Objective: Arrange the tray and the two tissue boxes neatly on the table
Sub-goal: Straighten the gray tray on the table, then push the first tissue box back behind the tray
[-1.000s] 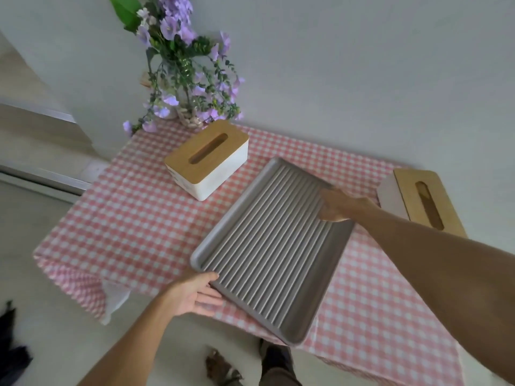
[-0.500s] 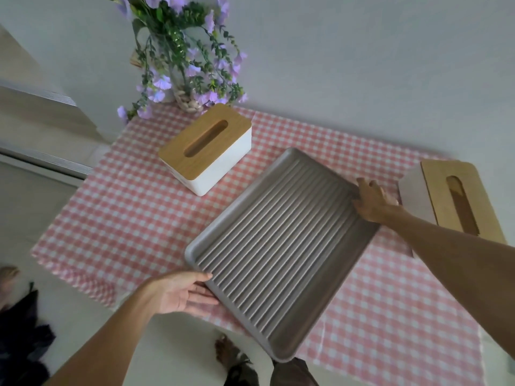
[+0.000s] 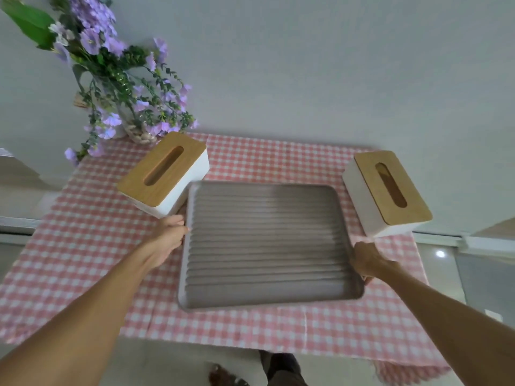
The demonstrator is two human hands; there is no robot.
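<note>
A grey ribbed tray (image 3: 267,243) lies square to the table's front edge, in the middle of the pink checked tablecloth (image 3: 83,246). My left hand (image 3: 167,235) grips the tray's left rim and my right hand (image 3: 367,260) grips its right rim. One white tissue box with a wooden lid (image 3: 164,174) stands at an angle just beyond the tray's far left corner, close to my left hand. The second tissue box (image 3: 387,193) stands to the right of the tray near the table's right edge, also angled.
A vase of purple flowers (image 3: 125,107) stands at the table's far left corner against the grey wall. The cloth hangs over the front edge. My feet show on the floor below.
The tray has turned from a diagonal to square with the table's edge. My left hand went from its near corner to the left rim, my right hand to the right rim.
</note>
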